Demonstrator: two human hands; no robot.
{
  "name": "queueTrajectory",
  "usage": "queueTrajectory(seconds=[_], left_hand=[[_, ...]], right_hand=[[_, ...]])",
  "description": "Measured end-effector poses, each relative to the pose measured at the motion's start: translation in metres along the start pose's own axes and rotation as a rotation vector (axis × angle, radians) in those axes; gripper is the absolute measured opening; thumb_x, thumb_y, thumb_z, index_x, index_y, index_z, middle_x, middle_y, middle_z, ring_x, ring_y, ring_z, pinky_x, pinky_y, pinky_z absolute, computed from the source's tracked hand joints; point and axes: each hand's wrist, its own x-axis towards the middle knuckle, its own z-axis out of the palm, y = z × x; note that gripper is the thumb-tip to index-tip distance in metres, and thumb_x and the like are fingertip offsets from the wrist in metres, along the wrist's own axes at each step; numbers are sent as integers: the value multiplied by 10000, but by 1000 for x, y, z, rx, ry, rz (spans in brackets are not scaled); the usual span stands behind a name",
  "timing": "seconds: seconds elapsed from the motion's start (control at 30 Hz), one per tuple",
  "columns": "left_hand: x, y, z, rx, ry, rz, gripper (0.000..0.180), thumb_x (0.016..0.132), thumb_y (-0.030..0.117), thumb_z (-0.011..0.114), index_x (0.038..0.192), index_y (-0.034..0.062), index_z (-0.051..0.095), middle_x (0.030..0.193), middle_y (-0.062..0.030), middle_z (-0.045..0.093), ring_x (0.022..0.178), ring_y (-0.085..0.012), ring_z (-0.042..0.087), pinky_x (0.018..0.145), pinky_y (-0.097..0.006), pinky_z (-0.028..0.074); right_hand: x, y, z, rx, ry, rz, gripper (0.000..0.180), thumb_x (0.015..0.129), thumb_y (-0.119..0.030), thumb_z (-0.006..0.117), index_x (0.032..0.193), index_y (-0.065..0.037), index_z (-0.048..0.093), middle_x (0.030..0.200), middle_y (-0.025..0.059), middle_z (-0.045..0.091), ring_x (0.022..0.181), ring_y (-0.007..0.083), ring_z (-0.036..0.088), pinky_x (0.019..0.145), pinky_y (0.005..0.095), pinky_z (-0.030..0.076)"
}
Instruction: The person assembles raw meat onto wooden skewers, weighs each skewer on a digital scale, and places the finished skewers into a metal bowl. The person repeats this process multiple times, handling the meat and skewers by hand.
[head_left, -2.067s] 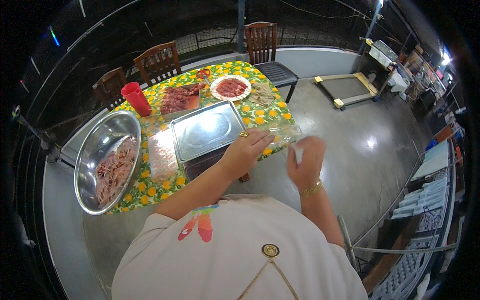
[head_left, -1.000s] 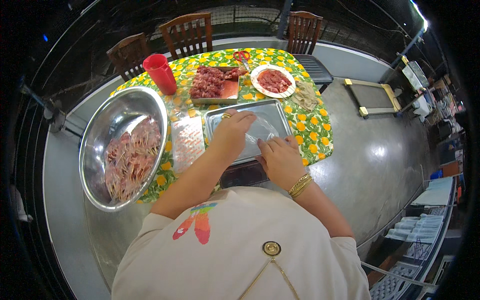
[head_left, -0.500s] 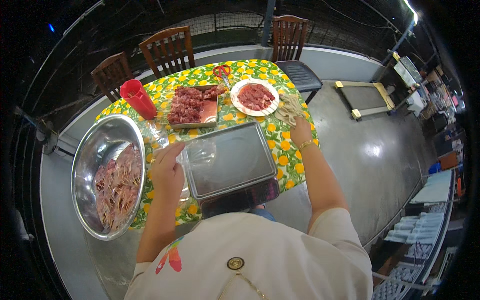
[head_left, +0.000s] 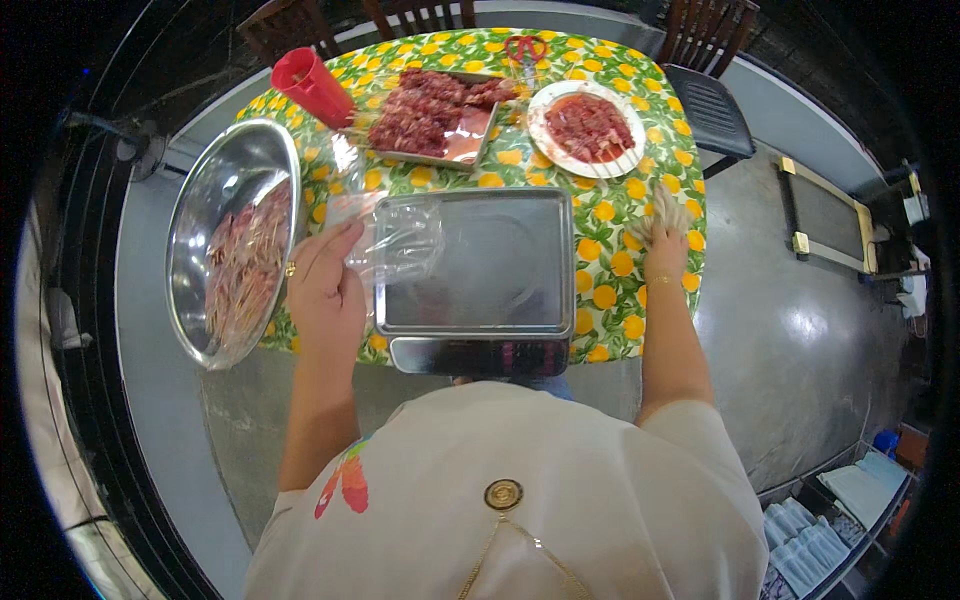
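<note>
My left hand (head_left: pixel 325 275) pinches a clear plastic bag (head_left: pixel 410 235) between thumb and fingers, and the bag lies over the left part of a metal scale tray (head_left: pixel 500 262). At the table's right edge my right hand (head_left: pixel 666 255) is closed on a beige cloth (head_left: pixel 668 210), which is bunched around the fingers. Left of my left hand, a large steel basin (head_left: pixel 185 265) holds bagged skewers of meat (head_left: pixel 245 265). Beyond the scale stand a metal tray (head_left: pixel 430 160) of skewered meat (head_left: pixel 420 110) and a white plate (head_left: pixel 545 145) of raw meat pieces (head_left: pixel 590 128).
A red cup (head_left: pixel 312 88) leans at the far left of the table, and red-handled scissors (head_left: pixel 525 50) lie at the back. The tablecloth (head_left: pixel 605 265) has a lemon pattern. Chairs (head_left: pixel 705 110) stand behind; a treadmill (head_left: pixel 825 215) is on the floor to the right.
The view has tilted down and shifted. The cloth, spread beside the plate before, is now bunched in my right hand nearer to me. My left hand keeps its hold on the plastic bag.
</note>
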Motion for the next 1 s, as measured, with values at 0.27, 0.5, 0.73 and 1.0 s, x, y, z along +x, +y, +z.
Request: queueTrajectory(seconds=[0.27,0.5,0.73,1.0], left_hand=[[-10,-30,-19,-174,28,20,508,735,-166,516,1146,42,731,1175,-143,710,1076,-304,653,948,-380,511],[-43,-44,-36,-309,-20,81,509,745,-168,505,1150,46,727,1171,-146,711,1084,-300,655,948,-369,513],[-65,-59,-53,-344,-88,85,499,725,-163,538,1139,45,723,1135,-139,716,1080,-327,648,937,-395,517],[-83,-97,-76,-337,-75,-17,521,737,-172,505,1160,45,720,1173,-144,704,1096,-301,650,915,-365,528]], right_hand=[[-143,-103,-133,487,44,-577,386,791,25,629,1164,-62,675,1233,174,641,1162,390,591,1014,481,469],[-220,-216,-114,165,6,-563,520,853,-90,612,1369,-59,558,1381,191,542,1329,421,469,1154,545,327],[-226,-321,-99,495,-120,-614,349,841,-90,592,1177,-25,657,1255,191,612,1268,394,517,1094,516,397],[-209,-217,-142,368,-30,-645,349,772,-88,709,1120,-86,725,1259,169,633,1194,363,584,1052,452,466]])
